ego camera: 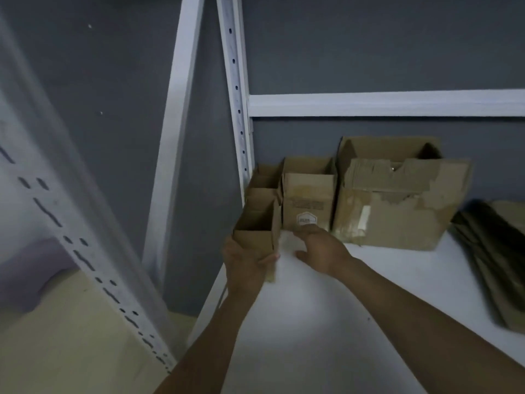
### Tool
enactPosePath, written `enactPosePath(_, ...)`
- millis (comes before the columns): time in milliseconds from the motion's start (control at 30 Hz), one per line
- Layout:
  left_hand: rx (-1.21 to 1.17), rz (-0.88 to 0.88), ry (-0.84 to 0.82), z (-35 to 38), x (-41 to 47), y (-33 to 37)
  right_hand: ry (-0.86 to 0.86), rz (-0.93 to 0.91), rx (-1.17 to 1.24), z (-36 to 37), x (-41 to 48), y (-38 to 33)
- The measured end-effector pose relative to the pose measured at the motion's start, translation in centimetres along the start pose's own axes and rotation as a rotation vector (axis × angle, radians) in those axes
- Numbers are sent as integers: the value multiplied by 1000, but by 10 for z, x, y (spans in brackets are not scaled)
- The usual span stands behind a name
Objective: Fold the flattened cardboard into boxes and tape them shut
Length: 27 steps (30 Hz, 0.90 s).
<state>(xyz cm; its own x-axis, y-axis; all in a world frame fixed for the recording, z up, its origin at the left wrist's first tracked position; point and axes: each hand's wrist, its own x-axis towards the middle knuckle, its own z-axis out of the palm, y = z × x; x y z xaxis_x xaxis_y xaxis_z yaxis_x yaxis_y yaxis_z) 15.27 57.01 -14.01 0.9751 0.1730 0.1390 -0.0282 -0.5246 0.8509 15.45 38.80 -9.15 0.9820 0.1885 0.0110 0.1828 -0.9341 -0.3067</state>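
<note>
Here, at the far left of the frame, a blurred white perforated upright (56,211) slants down across the picture, with pale yellowish floor (65,336) under it in the lower left. A second upright (237,95) rises left of centre against the dark grey wall (119,81).

Just below centre, the left hand (244,265) grips a small open box (257,231) at the left edge of the white shelf (341,322). Its thumb lies across the near face and its fingers wrap the far side. The box stands upright with its top flaps open. Behind it, two more small boxes (264,180) stand in a row towards the wall, also open on top.

The right hand (321,248) hovers palm down just right of the held box. Its fingers are loosely curved and hold nothing. Its fingertips are at the foot of a medium box (308,200) with a printed logo; whether they touch it I cannot tell.

Right of that stands a large box (397,211), open, with torn tape on its front. A white crossbeam (383,105) runs above it. At the right edge of the frame, a stack of flattened cardboard (491,263) lies on the shelf, well apart from both hands.
</note>
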Motion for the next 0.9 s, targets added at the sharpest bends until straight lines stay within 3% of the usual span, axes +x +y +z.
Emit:
enactPosePath(167,-24,70,43,-10,-11,-2,-5,82,-99,-4,-26,2)
enactPosePath(333,533,307,247,-20,-32,31,70,91,-159,-33,-64,11)
enactPosePath(433,758,411,213,-14,-46,61,125,116,-214,-49,-91,25)
enactPosePath(567,590,488,28,27,-84,105,169,149,-285,-74,-151,67)
enactPosePath(733,599,490,-271,107,-135,170,180,203,-349,-112,-232,147)
enactPosePath(900,575,577,-412,187,-181,234,213,329,-365,-147,-291,232)
